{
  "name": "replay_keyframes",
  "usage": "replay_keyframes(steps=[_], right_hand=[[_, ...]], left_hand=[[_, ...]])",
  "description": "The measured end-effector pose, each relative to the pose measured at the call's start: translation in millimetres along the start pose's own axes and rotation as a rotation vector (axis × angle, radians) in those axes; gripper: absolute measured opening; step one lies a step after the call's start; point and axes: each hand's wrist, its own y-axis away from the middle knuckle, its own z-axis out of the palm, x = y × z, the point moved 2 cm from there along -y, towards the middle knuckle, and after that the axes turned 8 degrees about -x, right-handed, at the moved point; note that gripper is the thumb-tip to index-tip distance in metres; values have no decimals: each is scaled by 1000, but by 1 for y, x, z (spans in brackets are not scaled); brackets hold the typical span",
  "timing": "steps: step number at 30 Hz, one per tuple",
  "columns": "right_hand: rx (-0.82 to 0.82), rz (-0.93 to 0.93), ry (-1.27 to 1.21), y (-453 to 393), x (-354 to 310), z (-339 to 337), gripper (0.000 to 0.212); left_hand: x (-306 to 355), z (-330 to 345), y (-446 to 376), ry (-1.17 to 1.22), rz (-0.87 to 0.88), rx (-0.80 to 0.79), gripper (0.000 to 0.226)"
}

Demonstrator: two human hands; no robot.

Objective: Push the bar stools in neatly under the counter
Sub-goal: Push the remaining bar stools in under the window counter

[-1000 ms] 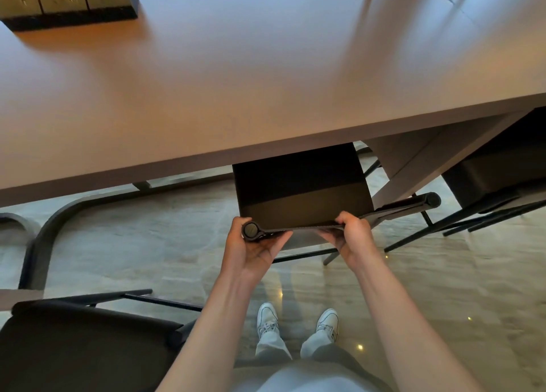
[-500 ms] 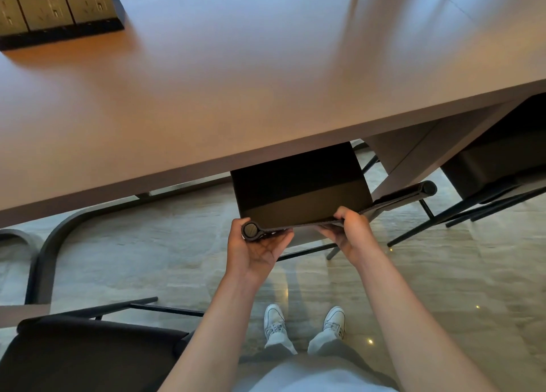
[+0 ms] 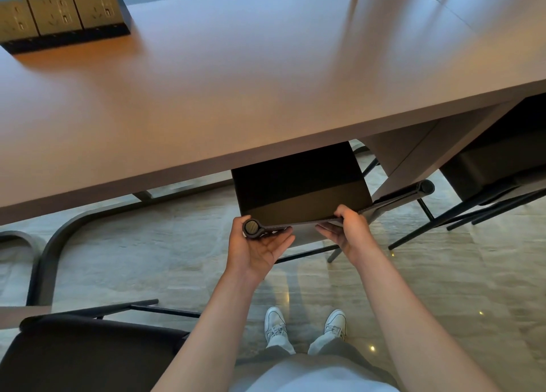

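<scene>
Change: over the last second the middle stool [image 3: 301, 190] had slid a little further under the tabletop [image 3: 266, 81], the hands following it; judged, the push was nearly finished for this stool.
Stool position: its seat sat partly beneath the tabletop edge, its low back rail toward the person.
Left hand [image 3: 260, 244]: cupped under the rail's rounded end, thumb over it, gripping it.
Right hand [image 3: 345, 229]: fingers curled round the rail further along, gripping it.
Stools counted: three in view, with the right stool [image 3: 487, 173] tucked under and the left stool [image 3: 88, 350] well out, so likely pending.
Outlets: three in the socket block [image 3: 62, 16].
</scene>
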Motion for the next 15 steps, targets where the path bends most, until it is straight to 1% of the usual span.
replay_keyframes(steps=[5, 8, 15], right_hand=[[14, 18, -3, 4, 0, 1, 44], [-17, 29, 19, 11, 2, 0, 39], [-66, 66, 93, 21, -7, -6, 29]], left_hand=[[-1, -1, 0, -6, -9, 8, 51], [-4, -2, 0, -12, -11, 23, 57], [-13, 12, 2, 117, 45, 47, 71]])
